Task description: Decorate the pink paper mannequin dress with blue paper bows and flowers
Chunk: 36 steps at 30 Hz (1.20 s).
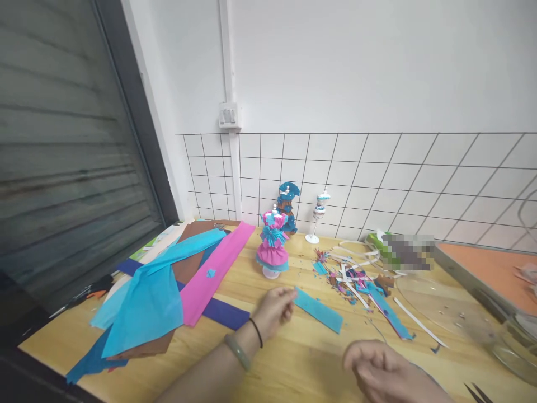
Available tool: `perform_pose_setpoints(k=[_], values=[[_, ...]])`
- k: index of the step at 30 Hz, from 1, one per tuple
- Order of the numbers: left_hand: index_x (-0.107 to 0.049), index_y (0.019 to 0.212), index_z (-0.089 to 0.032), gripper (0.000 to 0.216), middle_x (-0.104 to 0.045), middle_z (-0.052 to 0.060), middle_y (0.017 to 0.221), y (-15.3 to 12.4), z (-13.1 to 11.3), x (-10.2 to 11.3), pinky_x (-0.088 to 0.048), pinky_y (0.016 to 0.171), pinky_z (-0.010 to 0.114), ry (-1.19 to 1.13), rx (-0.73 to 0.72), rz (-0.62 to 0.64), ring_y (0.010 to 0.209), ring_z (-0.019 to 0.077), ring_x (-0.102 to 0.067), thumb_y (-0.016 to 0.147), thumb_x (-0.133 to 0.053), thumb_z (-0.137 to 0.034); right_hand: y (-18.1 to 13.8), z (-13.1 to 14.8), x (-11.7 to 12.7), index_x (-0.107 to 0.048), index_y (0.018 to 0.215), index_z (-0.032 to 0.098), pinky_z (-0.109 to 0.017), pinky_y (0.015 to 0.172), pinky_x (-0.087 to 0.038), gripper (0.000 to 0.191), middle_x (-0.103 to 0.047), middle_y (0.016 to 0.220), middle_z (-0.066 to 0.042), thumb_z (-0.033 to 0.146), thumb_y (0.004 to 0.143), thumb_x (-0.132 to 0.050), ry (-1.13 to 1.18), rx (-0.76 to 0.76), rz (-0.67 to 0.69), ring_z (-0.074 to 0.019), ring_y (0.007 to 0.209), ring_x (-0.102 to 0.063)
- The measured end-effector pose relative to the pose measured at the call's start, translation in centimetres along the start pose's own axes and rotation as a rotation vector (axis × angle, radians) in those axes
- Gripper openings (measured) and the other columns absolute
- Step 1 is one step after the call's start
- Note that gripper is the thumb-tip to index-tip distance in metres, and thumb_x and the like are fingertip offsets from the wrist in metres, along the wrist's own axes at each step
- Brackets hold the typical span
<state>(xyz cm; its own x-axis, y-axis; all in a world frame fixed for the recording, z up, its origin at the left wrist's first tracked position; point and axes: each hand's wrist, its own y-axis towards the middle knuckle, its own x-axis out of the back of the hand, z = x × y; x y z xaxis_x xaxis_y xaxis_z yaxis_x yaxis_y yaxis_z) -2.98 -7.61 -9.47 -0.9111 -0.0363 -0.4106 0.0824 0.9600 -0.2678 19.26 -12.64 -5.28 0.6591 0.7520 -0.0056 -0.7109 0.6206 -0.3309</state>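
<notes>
My left hand (274, 309), with a bangle and a dark band at the wrist, pinches the left end of a short blue crepe paper strip (319, 310). The strip slants down to the right over the wooden table. Lower right, my right hand (380, 366) is closed with curled fingers, apart from the strip; what it may hold is hidden. Beyond my left hand stands a small dress form (273, 246) in a pink and blue ruffled paper dress. Behind it is a second form (288, 204) in dark blue and brown paper.
A bare white stand (319, 215) is near the wall grid. Coloured crepe sheets (155, 313) overlap at left. Paper scraps (352, 280) and white strips lie right of centre. Dark pointed blades (479, 393), a glass jar (518, 347) and an orange-bottomed tray (495, 268) are at right.
</notes>
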Motion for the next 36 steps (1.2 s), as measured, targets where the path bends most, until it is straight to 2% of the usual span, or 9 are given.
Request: perform_pose_setpoints(k=[3,5,9,14,18,22,29,36], values=[[-0.056,0.080,-0.014,0.014,-0.059,-0.003,0.064,0.4,-1.4,2.4,-0.031,0.039,0.008,-0.226,-0.113,-0.144,0.046,0.0002,-0.050,0.071,-0.066,-0.017,3.2,0.3,-0.9,-0.060,0.084,0.014,-0.015,0.031,-0.019,0.039,-0.038,0.034,0.010,0.049,0.066,-0.067,0.272,0.160,0.060,-0.0015,0.025,-0.027],[-0.056,0.079,-0.013,0.011,-0.060,0.000,0.071,1.0,-2.1,3.2,-0.038,0.045,0.008,-0.349,-0.155,-0.183,0.055,0.0020,-0.055,0.072,-0.065,-0.012,4.7,0.2,-1.7,-0.061,0.086,0.012,-0.014,0.031,-0.018,0.033,-0.042,0.037,0.008,0.039,0.068,-0.069,0.359,0.175,0.124,-0.0010,0.026,-0.028],[-0.055,0.071,-0.011,0.008,-0.056,-0.001,0.063,2.5,-2.6,3.4,-0.042,0.045,0.009,-0.527,-0.196,-0.229,0.053,0.0031,-0.055,0.075,-0.061,-0.009,6.2,-0.8,-2.8,-0.065,0.083,0.012,-0.013,0.030,-0.018,0.030,-0.040,0.038,0.009,0.034,0.065,-0.073,0.469,0.169,0.216,-0.0004,0.027,-0.028],[-0.053,0.069,-0.011,0.011,-0.050,-0.003,0.056,3.4,-2.7,3.8,-0.037,0.038,0.007,-0.608,-0.196,-0.249,0.045,0.0017,-0.051,0.076,-0.058,-0.005,6.3,-2.6,-2.9,-0.066,0.085,0.011,-0.013,0.032,-0.022,0.034,-0.038,0.042,0.009,0.034,0.061,-0.076,0.503,0.164,0.208,-0.0009,0.033,-0.032],[-0.053,0.072,-0.012,0.008,-0.055,0.000,0.061,3.0,-2.7,4.5,-0.037,0.037,0.009,-0.589,-0.159,-0.275,0.047,0.0038,-0.054,0.078,-0.056,-0.007,6.4,-2.9,-2.8,-0.066,0.086,0.010,-0.012,0.032,-0.020,0.033,-0.040,0.041,0.009,0.034,0.063,-0.074,0.437,0.154,0.192,0.0001,0.031,-0.031],[-0.055,0.079,-0.011,0.012,-0.062,0.005,0.069,2.9,-2.5,4.9,-0.042,0.042,0.012,-0.505,-0.178,-0.302,0.051,0.0062,-0.058,0.074,-0.051,0.000,6.4,-2.3,-3.4,-0.066,0.086,0.010,-0.011,0.032,-0.025,0.035,-0.048,0.045,0.006,0.034,0.063,-0.074,0.342,0.127,0.184,-0.0002,0.033,-0.038],[-0.051,0.072,-0.013,0.020,-0.056,-0.002,0.053,5.3,-2.9,4.3,-0.043,0.046,0.014,-0.342,-0.266,-0.335,0.045,0.0061,-0.054,0.065,-0.052,0.006,6.7,-2.6,-3.8,-0.067,0.089,0.008,-0.011,0.033,-0.029,0.036,-0.057,0.050,0.003,0.029,0.061,-0.075,0.298,0.101,0.243,-0.0003,0.034,-0.042],[-0.052,0.074,-0.011,0.020,-0.061,0.002,0.062,7.0,-3.2,4.1,-0.047,0.049,0.018,-0.128,-0.158,-0.339,0.053,0.0090,-0.059,0.067,-0.056,0.007,6.9,-2.5,-3.4,-0.067,0.089,0.008,-0.012,0.033,-0.028,0.034,-0.058,0.050,0.003,0.028,0.061,-0.075,0.329,0.109,0.222,-0.0004,0.032,-0.042]])
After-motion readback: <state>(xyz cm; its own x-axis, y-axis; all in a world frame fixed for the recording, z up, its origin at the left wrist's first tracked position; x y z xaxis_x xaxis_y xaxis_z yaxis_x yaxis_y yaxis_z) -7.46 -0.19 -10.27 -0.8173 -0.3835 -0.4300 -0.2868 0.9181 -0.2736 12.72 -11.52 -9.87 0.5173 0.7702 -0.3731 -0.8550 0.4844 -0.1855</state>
